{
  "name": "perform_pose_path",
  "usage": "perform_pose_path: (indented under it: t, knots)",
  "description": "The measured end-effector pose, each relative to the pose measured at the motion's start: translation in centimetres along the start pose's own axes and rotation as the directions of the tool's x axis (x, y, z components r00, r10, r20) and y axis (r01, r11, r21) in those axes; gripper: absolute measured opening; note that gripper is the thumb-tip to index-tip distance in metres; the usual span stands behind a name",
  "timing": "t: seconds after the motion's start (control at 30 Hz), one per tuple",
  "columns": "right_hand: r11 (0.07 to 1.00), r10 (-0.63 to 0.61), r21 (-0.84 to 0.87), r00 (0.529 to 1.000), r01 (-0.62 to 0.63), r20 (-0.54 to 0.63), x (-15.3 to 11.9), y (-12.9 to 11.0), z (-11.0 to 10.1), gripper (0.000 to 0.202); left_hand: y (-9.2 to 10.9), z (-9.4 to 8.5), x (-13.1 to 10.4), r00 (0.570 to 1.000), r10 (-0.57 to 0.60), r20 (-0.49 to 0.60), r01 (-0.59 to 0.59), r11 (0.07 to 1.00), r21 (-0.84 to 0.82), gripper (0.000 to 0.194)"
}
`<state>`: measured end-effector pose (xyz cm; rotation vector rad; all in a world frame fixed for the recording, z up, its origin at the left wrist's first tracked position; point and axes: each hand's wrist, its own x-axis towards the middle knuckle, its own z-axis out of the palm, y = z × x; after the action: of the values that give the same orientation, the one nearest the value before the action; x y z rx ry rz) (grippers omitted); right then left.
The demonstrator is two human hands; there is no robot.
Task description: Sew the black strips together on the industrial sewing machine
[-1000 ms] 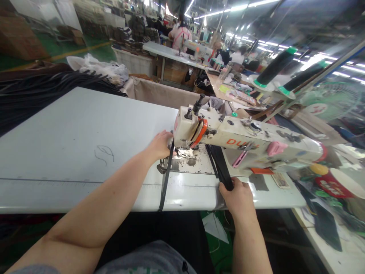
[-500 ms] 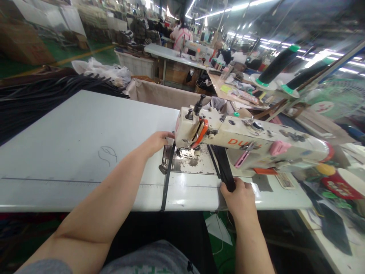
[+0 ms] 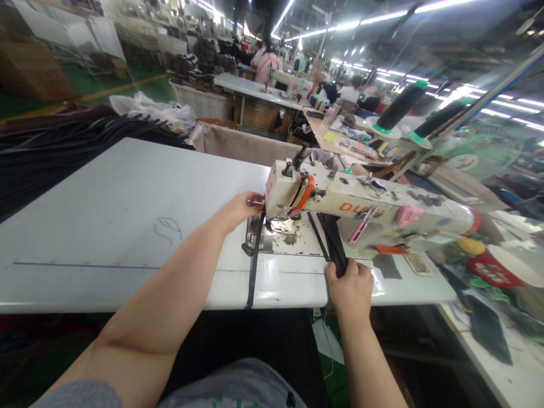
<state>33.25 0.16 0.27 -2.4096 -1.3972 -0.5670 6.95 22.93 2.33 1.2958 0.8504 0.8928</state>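
Observation:
My left hand is by the needle end of a white sewing machine, its fingertips partly hidden behind the machine head. The fingers are closed, with a thin shiny edge showing between them; I cannot make out what it is. A narrow black strap runs from just beneath those fingers, over the metal plate, to the table's front edge. To the right, my right hand is closed on a wider black strip that comes from under the machine arm. Another narrow black strip lies beside it.
The white table carries a printed ruler line. Black straps are heaped at the left. Pink-handled snips hang on the machine. Thread cones stand at the right, near a red and white tub. A person sits farther back.
The camera view has shifted slightly. Both hands stay at nearly the same places on the machine, and the straps look almost unchanged.

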Motion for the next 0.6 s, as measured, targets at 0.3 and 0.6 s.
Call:
perform_pose_path:
  t: [0.3, 0.6]
  knots:
    - [0.782, -0.071, 0.622, 0.984, -0.046, 0.163, 0.3, -7.1, -2.2, 0.029, 0.7, 0.0, -0.2, 0.995, -0.101, 0.005, 0.101, 0.994, -0.033, 0.047]
    - [0.578, -0.023, 0.796, 0.971, -0.180, 0.237, 4.2, -16.0, 2.3, 0.030, 1.3, -0.3, 0.4, 0.978, -0.124, -0.170, 0.089, 0.976, -0.199, 0.014]
